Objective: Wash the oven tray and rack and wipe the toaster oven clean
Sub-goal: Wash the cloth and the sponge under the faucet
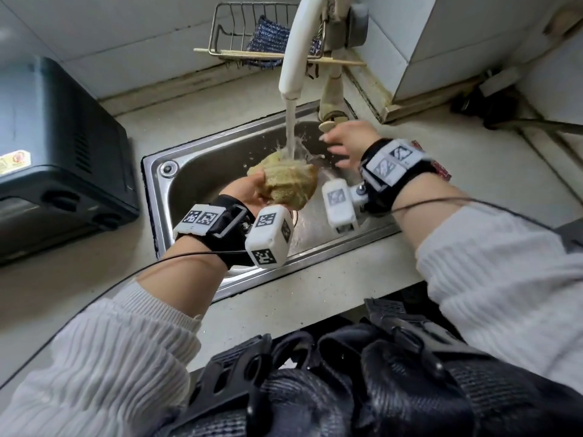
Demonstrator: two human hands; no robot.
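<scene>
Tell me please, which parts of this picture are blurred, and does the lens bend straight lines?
In the head view the right hand is smeared by motion, and the markers on its wristband are too. The left hand gripping the cloth looks sharper. The falling water is streaky. The wide lens curves the sink edge and the counter front.

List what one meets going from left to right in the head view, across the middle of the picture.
Black toaster oven → sink rim → left hand gripping the wet cloth under the running water → right hand, blurred, beside the tap handle.
</scene>
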